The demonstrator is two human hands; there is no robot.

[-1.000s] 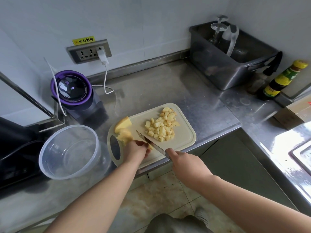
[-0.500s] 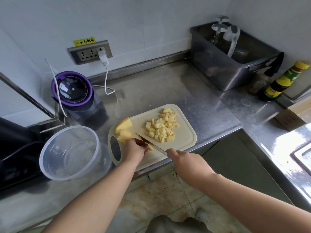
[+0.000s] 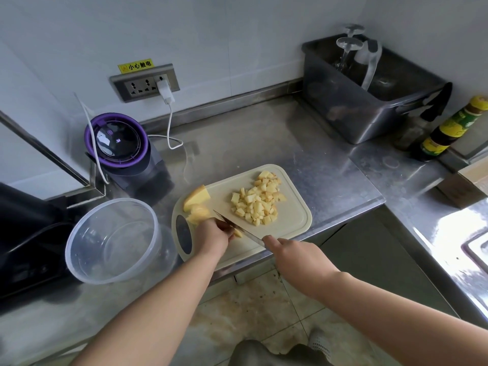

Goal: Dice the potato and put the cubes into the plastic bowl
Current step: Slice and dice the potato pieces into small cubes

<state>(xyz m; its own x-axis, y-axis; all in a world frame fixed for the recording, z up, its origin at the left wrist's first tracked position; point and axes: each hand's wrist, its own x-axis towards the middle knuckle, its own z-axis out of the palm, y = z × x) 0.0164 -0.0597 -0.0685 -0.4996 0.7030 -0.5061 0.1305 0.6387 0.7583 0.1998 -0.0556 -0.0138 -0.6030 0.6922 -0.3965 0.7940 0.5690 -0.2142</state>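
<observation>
A pale cutting board (image 3: 293,223) lies on the steel counter with a heap of yellow potato cubes (image 3: 257,198) on its far right part. Uncut potato pieces (image 3: 196,198) sit at the board's left end. My left hand (image 3: 212,233) holds down a potato piece (image 3: 237,233) near the board's front, fingers curled over it. My right hand (image 3: 293,253) grips the handle of a knife (image 3: 237,228), whose blade runs slantwise just right of my left fingers. The clear plastic bowl (image 3: 113,240) stands left of the board and holds no cubes.
A purple-rimmed appliance (image 3: 118,141) with a white cable stands behind the bowl. A dark stove (image 3: 23,233) is at far left. A grey tub (image 3: 369,96) with glasses sits at back right, a sauce bottle (image 3: 449,130) and a cardboard box (image 3: 464,183) beside it.
The knife blade has shifted slightly along the potato piece under my left hand. Bowl, board and cube pile stay where they were.
</observation>
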